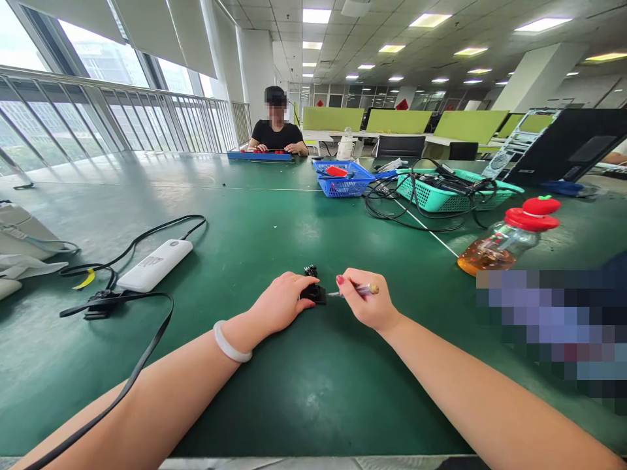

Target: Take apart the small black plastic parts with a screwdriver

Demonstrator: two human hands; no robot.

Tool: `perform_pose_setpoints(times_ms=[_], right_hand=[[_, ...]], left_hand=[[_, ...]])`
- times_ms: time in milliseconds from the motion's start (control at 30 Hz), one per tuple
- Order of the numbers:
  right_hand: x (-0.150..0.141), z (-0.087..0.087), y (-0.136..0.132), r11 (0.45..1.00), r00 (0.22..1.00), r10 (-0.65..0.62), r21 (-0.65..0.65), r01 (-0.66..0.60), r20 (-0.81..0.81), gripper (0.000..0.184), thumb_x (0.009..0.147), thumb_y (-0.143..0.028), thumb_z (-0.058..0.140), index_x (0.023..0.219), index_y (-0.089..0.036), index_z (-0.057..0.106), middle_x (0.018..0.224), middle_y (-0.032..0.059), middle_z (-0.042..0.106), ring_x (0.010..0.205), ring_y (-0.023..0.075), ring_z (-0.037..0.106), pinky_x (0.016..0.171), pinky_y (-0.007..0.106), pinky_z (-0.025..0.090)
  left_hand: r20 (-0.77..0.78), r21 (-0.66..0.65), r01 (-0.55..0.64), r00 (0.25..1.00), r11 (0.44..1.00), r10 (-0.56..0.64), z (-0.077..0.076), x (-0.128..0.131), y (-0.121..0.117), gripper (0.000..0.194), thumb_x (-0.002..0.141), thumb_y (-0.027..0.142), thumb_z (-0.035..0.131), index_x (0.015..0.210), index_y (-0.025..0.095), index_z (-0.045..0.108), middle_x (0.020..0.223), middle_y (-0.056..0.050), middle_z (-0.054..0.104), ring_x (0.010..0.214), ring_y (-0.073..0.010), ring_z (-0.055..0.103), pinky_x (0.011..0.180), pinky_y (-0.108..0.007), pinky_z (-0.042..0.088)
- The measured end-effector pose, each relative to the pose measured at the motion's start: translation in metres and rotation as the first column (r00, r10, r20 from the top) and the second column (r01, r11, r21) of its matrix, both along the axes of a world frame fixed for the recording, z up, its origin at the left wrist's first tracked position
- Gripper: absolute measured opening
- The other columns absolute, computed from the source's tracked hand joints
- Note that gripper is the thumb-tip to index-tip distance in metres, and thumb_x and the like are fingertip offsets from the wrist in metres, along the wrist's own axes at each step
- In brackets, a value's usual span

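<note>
My left hand (pixel 284 297), with a pale bangle on its wrist, is closed around a small black part (pixel 317 295) on the green table. Black prongs or pins stick up at the part's far side; the fingers hide some of it. My right hand (pixel 367 303) grips a slim screwdriver (pixel 366 289) with a partly see-through handle and a gold-coloured end. Its thin metal shaft points left, and the tip meets or nearly meets the right side of the black part. I cannot tell whether they touch.
A white power bank (pixel 155 264) with a black cable lies at left. Farther back are a blue basket (pixel 345 186), a green basket (pixel 431 196) with cables, and a red-lidded jar (pixel 509 241). Across the table (pixel 245 241) sits a person (pixel 277 134) behind a blue tray (pixel 257 156).
</note>
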State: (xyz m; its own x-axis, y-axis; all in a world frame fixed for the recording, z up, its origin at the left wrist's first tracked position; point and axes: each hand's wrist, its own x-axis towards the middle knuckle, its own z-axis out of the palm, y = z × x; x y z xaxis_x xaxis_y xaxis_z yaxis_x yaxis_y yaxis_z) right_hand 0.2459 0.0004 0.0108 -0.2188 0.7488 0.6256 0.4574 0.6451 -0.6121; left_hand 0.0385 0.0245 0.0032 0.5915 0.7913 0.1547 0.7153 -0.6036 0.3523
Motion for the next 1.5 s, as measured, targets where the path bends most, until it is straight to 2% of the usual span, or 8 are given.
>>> perform_pose_setpoints(times_ms=[267,367,500,600,833,1000,1300,1500], right_hand=[[0.000,0.001,0.001,0.998,0.997,0.027,0.063,-0.031,0.065,0.042,0.097,-0.030,0.042,0.056,-0.021,0.036,0.050,-0.0036,0.040,0.046,0.0088,0.035,0.048,0.024,0.030],[-0.001,0.002,-0.001,0.975,0.991,0.045,0.213,-0.070,0.123,0.039,0.095,-0.024,0.044,0.057,-0.021,0.036,0.050,-0.0040,0.038,0.047,0.0091,0.033,0.049,0.024,0.029],[-0.005,0.001,-0.003,0.908,0.961,0.078,0.378,-0.178,0.266,0.031,0.090,-0.019,0.048,0.060,-0.021,0.041,0.051,-0.0038,0.042,0.050,0.0103,0.034,0.052,0.026,0.030],[-0.007,-0.002,-0.001,0.891,0.938,0.100,0.390,-0.234,0.332,0.028,0.090,-0.019,0.048,0.062,-0.022,0.043,0.052,-0.0039,0.046,0.050,0.0107,0.035,0.052,0.026,0.030],[-0.006,0.000,-0.004,0.881,0.960,0.112,0.420,-0.216,0.258,0.026,0.090,-0.019,0.049,0.065,-0.022,0.046,0.053,-0.0039,0.047,0.051,0.0112,0.036,0.052,0.026,0.031],[-0.007,0.001,-0.006,0.855,0.953,0.108,0.462,-0.234,0.284,0.027,0.093,-0.021,0.048,0.066,-0.021,0.048,0.053,-0.0033,0.049,0.051,0.0117,0.038,0.053,0.027,0.031],[-0.009,-0.001,-0.005,0.911,0.939,0.122,0.338,-0.234,0.321,0.028,0.093,-0.023,0.049,0.065,-0.021,0.049,0.055,-0.0028,0.052,0.051,0.0108,0.039,0.054,0.026,0.032],[-0.010,0.001,0.000,0.996,0.992,0.087,-0.033,-0.084,0.097,0.040,0.097,-0.034,0.043,0.059,-0.021,0.039,0.053,-0.0043,0.039,0.050,0.0092,0.034,0.050,0.024,0.029]], left_hand=[[0.002,-0.007,0.006,1.000,1.000,-0.006,-0.002,-0.001,0.001,0.047,0.087,0.028,0.068,0.132,0.018,0.057,0.124,-0.010,0.069,0.118,-0.0270,0.059,0.104,-0.043,0.047],[0.014,0.003,0.017,1.000,1.000,-0.017,-0.003,-0.002,0.002,0.046,0.087,0.028,0.068,0.131,0.020,0.057,0.124,-0.010,0.069,0.117,-0.0273,0.059,0.104,-0.044,0.047],[0.025,0.000,0.025,0.999,1.000,-0.025,-0.003,-0.002,0.002,0.045,0.087,0.029,0.067,0.130,0.021,0.057,0.126,-0.009,0.068,0.117,-0.0270,0.059,0.105,-0.044,0.046],[0.020,-0.007,0.017,1.000,1.000,-0.016,-0.002,-0.003,0.002,0.045,0.088,0.030,0.067,0.131,0.021,0.057,0.126,-0.009,0.068,0.117,-0.0268,0.059,0.104,-0.044,0.046],[0.014,0.003,0.024,1.000,1.000,-0.024,-0.005,-0.003,0.003,0.047,0.089,0.032,0.066,0.133,0.021,0.055,0.127,-0.009,0.067,0.118,-0.0270,0.058,0.105,-0.046,0.046],[0.004,-0.008,0.018,1.000,1.000,-0.018,-0.004,-0.003,0.003,0.047,0.088,0.028,0.066,0.133,0.020,0.055,0.128,-0.010,0.067,0.119,-0.0275,0.058,0.106,-0.046,0.045],[0.018,-0.008,0.039,0.999,0.999,-0.039,-0.005,-0.005,0.004,0.047,0.088,0.027,0.067,0.133,0.021,0.055,0.129,-0.010,0.066,0.120,-0.0271,0.058,0.106,-0.047,0.045],[0.006,-0.028,0.037,0.999,0.999,-0.037,0.000,-0.003,0.002,0.050,0.085,0.027,0.070,0.133,0.019,0.056,0.127,-0.010,0.067,0.117,-0.0269,0.058,0.105,-0.043,0.045]])
